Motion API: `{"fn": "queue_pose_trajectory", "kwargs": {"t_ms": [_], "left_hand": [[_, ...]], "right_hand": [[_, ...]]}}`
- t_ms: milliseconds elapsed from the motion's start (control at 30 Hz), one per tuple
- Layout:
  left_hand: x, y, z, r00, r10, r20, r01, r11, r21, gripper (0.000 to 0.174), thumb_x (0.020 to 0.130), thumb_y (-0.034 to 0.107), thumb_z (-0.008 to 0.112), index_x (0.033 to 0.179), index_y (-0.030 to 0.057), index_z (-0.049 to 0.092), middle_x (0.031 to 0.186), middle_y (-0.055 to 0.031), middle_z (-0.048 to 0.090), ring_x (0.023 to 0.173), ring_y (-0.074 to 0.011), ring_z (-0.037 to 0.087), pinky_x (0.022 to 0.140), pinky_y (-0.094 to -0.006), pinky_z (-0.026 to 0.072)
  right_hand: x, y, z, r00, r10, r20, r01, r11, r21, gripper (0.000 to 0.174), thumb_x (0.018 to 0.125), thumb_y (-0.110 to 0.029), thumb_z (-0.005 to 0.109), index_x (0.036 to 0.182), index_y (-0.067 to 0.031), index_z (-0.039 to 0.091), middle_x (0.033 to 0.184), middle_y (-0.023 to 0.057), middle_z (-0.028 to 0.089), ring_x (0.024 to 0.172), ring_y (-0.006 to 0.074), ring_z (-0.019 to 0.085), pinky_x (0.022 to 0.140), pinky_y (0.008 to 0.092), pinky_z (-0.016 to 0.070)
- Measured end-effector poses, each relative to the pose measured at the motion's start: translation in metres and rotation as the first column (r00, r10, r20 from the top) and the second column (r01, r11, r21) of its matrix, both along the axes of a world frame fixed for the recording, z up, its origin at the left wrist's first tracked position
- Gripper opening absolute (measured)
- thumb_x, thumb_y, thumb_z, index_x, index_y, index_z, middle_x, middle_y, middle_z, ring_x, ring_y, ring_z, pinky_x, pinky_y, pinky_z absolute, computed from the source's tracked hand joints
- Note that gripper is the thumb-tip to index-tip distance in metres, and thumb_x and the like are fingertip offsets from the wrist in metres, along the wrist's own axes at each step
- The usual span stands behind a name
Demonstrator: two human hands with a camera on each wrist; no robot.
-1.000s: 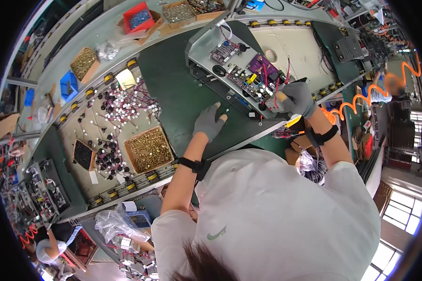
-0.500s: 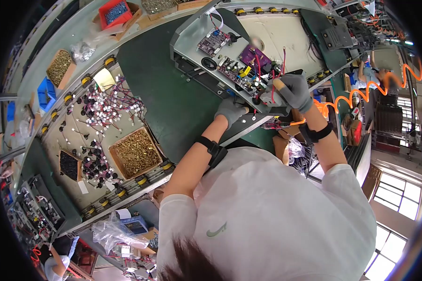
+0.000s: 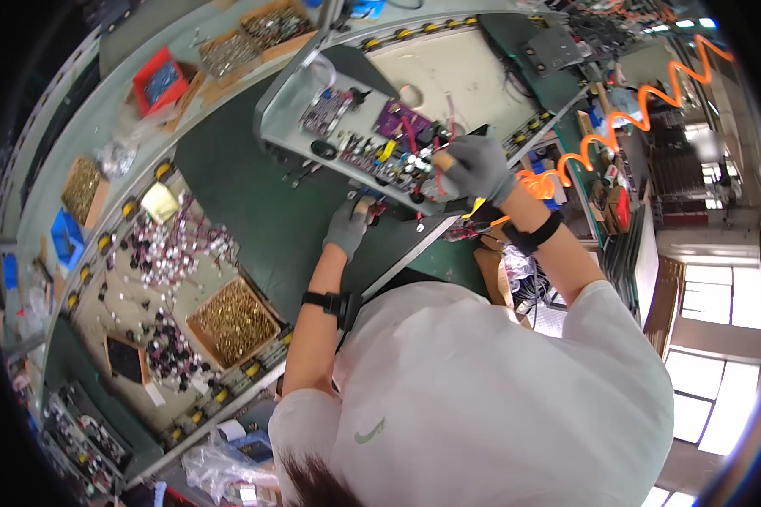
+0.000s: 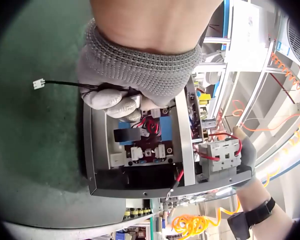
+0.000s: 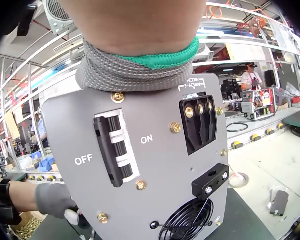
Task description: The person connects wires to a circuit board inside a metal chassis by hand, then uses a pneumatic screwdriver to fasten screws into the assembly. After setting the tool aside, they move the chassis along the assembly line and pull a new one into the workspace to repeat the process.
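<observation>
A grey metal machine chassis (image 3: pixel 292 127) with circuit boards (image 3: pixel 372 156) stands tilted on the green mat. My gloved left hand (image 3: pixel 347 224) is at its lower side. In the left wrist view its curled fingers (image 4: pixel 121 107) hold a black cable (image 4: pixel 62 83) over the chassis opening; a white plug (image 4: pixel 38 84) dangles at its loose end. My gloved right hand (image 3: pixel 475 167) grips the upper edge of the end panel (image 5: pixel 155 165), beside the grey switch block (image 4: pixel 224 156). That panel carries an ON/OFF switch (image 5: pixel 115 147) and a fan grille (image 5: pixel 190 220); it hides my right fingers in the right wrist view.
On the left lie a box of brass screws (image 3: pixel 232 321), loose wire leads (image 3: pixel 177 245) and a small black-filled box (image 3: pixel 127 359). Red (image 3: pixel 159 82) and blue bins (image 3: pixel 66 238) stand along the back shelf. An orange coiled hose (image 3: pixel 600 139) hangs at right.
My left hand has gone from the bare mat to the chassis's lower side and taken hold of the cable. My right hand has stayed on the chassis while the head view shifted.
</observation>
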State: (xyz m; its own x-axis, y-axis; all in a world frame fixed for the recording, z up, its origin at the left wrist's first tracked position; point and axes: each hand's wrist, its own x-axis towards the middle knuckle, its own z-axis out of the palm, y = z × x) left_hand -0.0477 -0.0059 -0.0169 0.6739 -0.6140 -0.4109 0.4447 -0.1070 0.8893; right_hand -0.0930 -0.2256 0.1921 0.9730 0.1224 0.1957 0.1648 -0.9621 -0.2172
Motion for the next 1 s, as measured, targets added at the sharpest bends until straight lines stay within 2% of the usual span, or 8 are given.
{"fn": "queue_pose_trajectory", "kwargs": {"t_ms": [67, 167, 233, 333, 433, 667, 933, 1000], "left_hand": [[0.002, 0.007, -0.002, 0.993, -0.104, -0.051, 0.105, 0.994, 0.031, 0.028, 0.089, 0.03, 0.052, 0.102, 0.0071, 0.061, 0.073, 0.0001, 0.057, 0.061, -0.0073, 0.046, 0.053, -0.0239, 0.0376], [-0.002, 0.004, -0.031, 0.991, -0.069, -0.11, 0.049, 0.984, -0.173, 0.027, 0.09, 0.033, 0.053, 0.095, 0.0073, 0.061, 0.068, 0.0026, 0.056, 0.054, -0.0033, 0.044, 0.046, -0.0204, 0.0324], [0.001, 0.004, -0.029, 0.991, -0.108, -0.082, 0.098, 0.988, -0.118, 0.028, 0.091, 0.034, 0.051, 0.094, 0.0074, 0.061, 0.064, -0.0002, 0.057, 0.046, -0.0048, 0.043, 0.04, -0.0205, 0.0302], [0.003, 0.008, -0.01, 0.985, -0.1, -0.141, 0.096, 0.995, -0.04, 0.026, 0.091, 0.029, 0.051, 0.1, 0.0046, 0.055, 0.066, -0.0039, 0.056, 0.043, -0.0088, 0.044, 0.036, -0.024, 0.0368], [0.004, 0.014, -0.034, 0.979, -0.134, -0.156, 0.129, 0.991, -0.045, 0.024, 0.094, 0.024, 0.048, 0.107, 0.0046, 0.054, 0.064, -0.0042, 0.054, 0.045, -0.0096, 0.046, 0.038, -0.0232, 0.037], [0.004, 0.017, -0.004, 0.988, -0.147, -0.038, 0.151, 0.965, 0.213, 0.034, 0.09, 0.022, 0.051, 0.117, 0.0002, 0.052, 0.066, -0.0034, 0.056, 0.047, -0.0078, 0.046, 0.043, -0.0227, 0.0365], [-0.006, 0.003, -0.007, 0.986, -0.16, -0.037, 0.163, 0.922, 0.351, 0.029, 0.086, 0.016, 0.049, 0.107, -0.003, 0.053, 0.065, -0.0057, 0.057, 0.045, -0.0107, 0.048, 0.038, -0.0255, 0.0347], [-0.011, -0.002, 0.033, 0.988, -0.117, -0.102, 0.145, 0.928, 0.343, 0.02, 0.087, 0.017, 0.049, 0.097, 0.0008, 0.055, 0.058, -0.005, 0.055, 0.041, -0.0108, 0.046, 0.036, -0.0242, 0.0316]], "right_hand": [[-0.011, 0.022, 0.013, 0.995, 0.023, 0.101, -0.003, 0.981, -0.196, 0.016, 0.061, -0.025, 0.067, 0.07, -0.0124, 0.062, 0.063, 0.0076, 0.052, 0.061, 0.0294, 0.053, 0.053, 0.0377, 0.0432], [-0.052, 0.067, -0.016, 0.985, 0.169, 0.027, -0.169, 0.986, -0.007, 0.023, 0.059, -0.022, 0.065, 0.078, -0.0107, 0.058, 0.078, 0.0077, 0.055, 0.067, 0.0255, 0.054, 0.059, 0.0401, 0.0447], [-0.063, 0.11, -0.028, 0.877, -0.101, -0.47, 0.116, 0.993, 0.003, 0.036, 0.083, -0.04, 0.049, 0.083, -0.0062, 0.06, 0.078, 0.0115, 0.062, 0.076, 0.0307, 0.062, 0.063, 0.0421, 0.049], [-0.065, 0.11, -0.084, 0.545, -0.247, -0.801, 0.445, 0.895, 0.027, 0.051, 0.087, -0.046, 0.041, 0.106, -0.0027, 0.059, 0.095, 0.0213, 0.063, 0.09, 0.0371, 0.061, 0.079, 0.0448, 0.0475], [-0.058, 0.109, -0.144, 0.643, -0.269, -0.717, 0.614, 0.74, 0.274, 0.066, 0.086, -0.055, 0.044, 0.126, -0.0028, 0.038, 0.105, 0.0243, 0.058, 0.098, 0.0395, 0.057, 0.083, 0.0445, 0.0454], [-0.052, 0.129, -0.167, 0.739, -0.272, -0.616, 0.657, 0.492, 0.571, 0.046, 0.09, -0.045, 0.045, 0.115, -0.0063, 0.051, 0.103, 0.0207, 0.059, 0.096, 0.0366, 0.057, 0.081, 0.0419, 0.045], [-0.049, 0.14, -0.214, 0.754, -0.278, -0.595, 0.61, -0.039, 0.792, 0.027, 0.093, -0.031, 0.045, 0.102, -0.0086, 0.055, 0.079, 0.0125, 0.06, 0.07, 0.0196, 0.059, 0.062, 0.0347, 0.0478], [-0.038, 0.138, -0.207, 0.491, -0.097, -0.866, 0.763, -0.432, 0.481, 0.029, 0.093, -0.038, 0.042, 0.093, -0.0126, 0.056, 0.065, 0.0038, 0.054, 0.054, 0.0139, 0.051, 0.046, 0.0298, 0.0415]]}}
